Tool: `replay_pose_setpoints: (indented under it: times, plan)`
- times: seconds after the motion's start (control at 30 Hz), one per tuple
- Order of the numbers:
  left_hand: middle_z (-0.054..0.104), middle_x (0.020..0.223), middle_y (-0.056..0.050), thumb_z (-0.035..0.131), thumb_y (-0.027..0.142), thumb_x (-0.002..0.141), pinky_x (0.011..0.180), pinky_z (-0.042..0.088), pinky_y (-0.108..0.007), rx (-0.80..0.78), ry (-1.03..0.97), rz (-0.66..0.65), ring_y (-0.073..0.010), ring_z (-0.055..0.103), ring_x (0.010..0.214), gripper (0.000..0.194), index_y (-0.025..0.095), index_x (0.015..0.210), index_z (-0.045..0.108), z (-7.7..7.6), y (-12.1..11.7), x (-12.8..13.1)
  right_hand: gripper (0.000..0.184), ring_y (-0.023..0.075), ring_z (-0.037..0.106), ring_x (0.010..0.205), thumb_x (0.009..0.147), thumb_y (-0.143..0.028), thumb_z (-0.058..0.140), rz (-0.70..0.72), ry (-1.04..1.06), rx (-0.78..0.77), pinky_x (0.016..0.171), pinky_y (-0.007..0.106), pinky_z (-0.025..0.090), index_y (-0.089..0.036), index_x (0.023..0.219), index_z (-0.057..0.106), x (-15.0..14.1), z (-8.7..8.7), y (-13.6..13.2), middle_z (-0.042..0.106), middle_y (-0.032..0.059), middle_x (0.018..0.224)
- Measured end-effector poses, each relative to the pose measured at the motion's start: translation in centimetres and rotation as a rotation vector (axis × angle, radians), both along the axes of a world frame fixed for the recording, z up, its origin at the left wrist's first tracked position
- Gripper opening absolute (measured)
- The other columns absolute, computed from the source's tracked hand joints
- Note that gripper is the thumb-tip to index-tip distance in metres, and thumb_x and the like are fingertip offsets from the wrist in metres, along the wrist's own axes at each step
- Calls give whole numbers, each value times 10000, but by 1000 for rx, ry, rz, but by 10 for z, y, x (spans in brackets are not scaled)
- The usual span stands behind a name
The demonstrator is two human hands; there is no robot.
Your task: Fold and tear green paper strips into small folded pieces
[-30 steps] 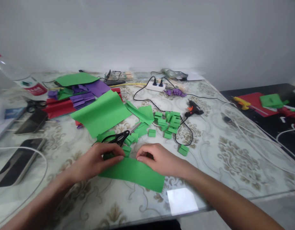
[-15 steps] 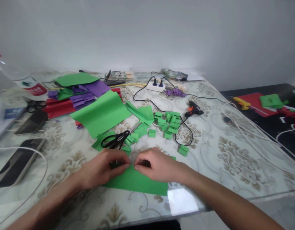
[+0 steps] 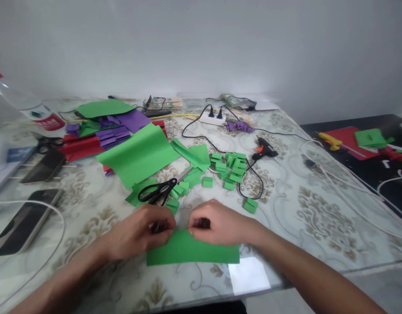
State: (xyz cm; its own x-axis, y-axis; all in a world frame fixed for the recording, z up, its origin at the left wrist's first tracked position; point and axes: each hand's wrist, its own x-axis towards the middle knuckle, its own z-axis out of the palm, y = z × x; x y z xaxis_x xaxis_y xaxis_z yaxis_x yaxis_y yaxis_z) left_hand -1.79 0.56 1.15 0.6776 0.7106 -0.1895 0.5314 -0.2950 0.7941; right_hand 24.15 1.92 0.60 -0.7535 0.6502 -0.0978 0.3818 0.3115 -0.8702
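Note:
A green sheet of paper (image 3: 194,252) lies at the near side of the table, its far edge pinched by both hands. My left hand (image 3: 145,230) is closed on that edge left of its middle, thumb and fingertips together. Just to the right, my right hand (image 3: 217,224) pinches the same edge, a small gap apart from the left. Beyond the left hand lie black-handled scissors (image 3: 160,189) with the blades pointing away to the right. Several small folded green paper pieces (image 3: 232,165) are piled past the right hand; one folded piece (image 3: 250,205) sits alone nearby.
A larger green sheet (image 3: 138,155) covers red and purple paper at the left back. A black glue gun (image 3: 265,149) and a white power strip (image 3: 212,118) with cords stand farther off. Phones (image 3: 24,222) and a bottle (image 3: 40,114) are at left.
The green sheet has turned so its near edge runs straighter and has shifted slightly right. My hands have moved a little farther apart along its far edge.

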Motion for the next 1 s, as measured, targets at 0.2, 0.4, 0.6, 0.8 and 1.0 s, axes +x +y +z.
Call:
replay_pose_setpoints:
  times: [0.2,0.4,0.6,0.8,1.0]
  plan:
    - [692,723,-9,672,335,893,628,469,-236,109,-60,276,-167,595,667,183,206,771,718,12,21,-38,119,128,558,640,894,-242,687,-159,74,-111,588,241,402,-158,828,739,19,5,18,660,6,712]
    - [651,706,-6,671,441,929,576,475,-241,62,-229,548,-156,576,626,254,195,875,706,6,25,-35,194,116,468,611,919,-331,690,-326,189,-189,572,249,354,-174,805,683,12,-1,17,553,-27,668]
    - [698,937,-40,795,460,856,653,559,-253,84,-312,647,-193,670,816,346,208,1064,679,-8,23,-23,223,124,443,608,890,-392,725,-404,260,-243,573,258,342,-192,801,686,4,-1,12,527,-29,661]
    - [677,809,-3,856,403,795,574,515,-226,-10,-372,630,-147,628,683,330,198,998,695,-10,25,-20,258,121,434,599,861,-426,750,-434,306,-270,554,260,310,-184,795,688,2,-1,12,532,-26,654]
    - [663,702,16,915,337,717,503,463,-203,-112,-460,665,-105,569,563,309,171,864,701,-7,25,-17,347,121,415,601,807,-513,814,-409,346,-376,563,271,294,-189,794,690,2,3,11,508,-34,650]
